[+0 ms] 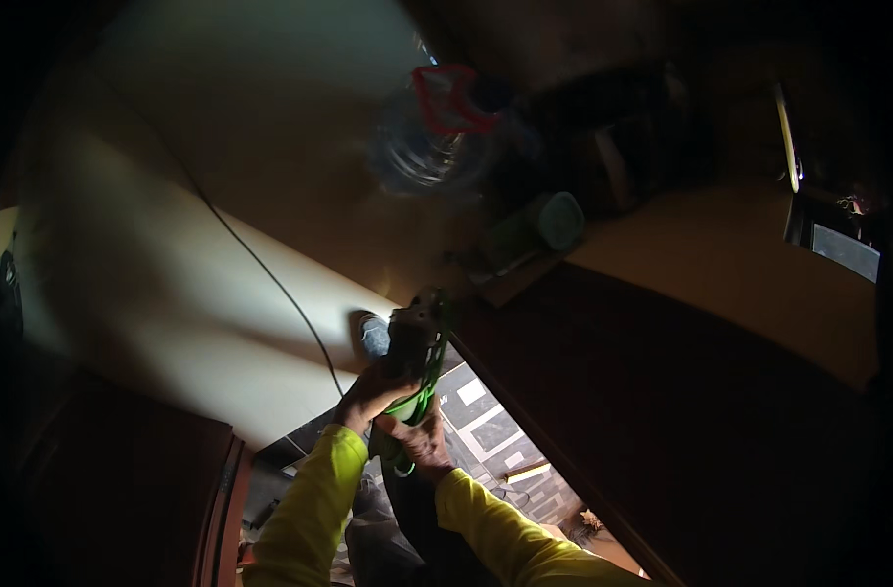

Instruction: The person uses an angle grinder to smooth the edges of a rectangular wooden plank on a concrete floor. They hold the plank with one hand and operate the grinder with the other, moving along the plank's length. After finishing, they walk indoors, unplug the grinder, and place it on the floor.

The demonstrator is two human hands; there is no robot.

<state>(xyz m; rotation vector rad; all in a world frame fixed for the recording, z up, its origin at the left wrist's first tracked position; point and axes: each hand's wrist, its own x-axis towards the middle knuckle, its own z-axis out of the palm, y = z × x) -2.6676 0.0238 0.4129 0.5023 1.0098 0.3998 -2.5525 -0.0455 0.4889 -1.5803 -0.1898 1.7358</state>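
Note:
My left hand [366, 399] grips a green and dark hand-held power tool [412, 338], with its fingers wrapped round the body. Just below and to the right, my right hand [425, 440] holds the lower part of the same tool, among loops of green cord [429, 382] that run along it. The tool's dark head points up and away from me, and its finer details are lost in shadow. Yellow sleeves cover both my forearms.
A dark wooden top [642, 391] spans the right; brown wooden furniture [153, 489] stands lower left. A pale wall [173, 274] has a hanging black cable [256, 256]. A clear jug with red handle [422, 147] and a green container [554, 223] sit beyond. A tiled floor [481, 421] shows below.

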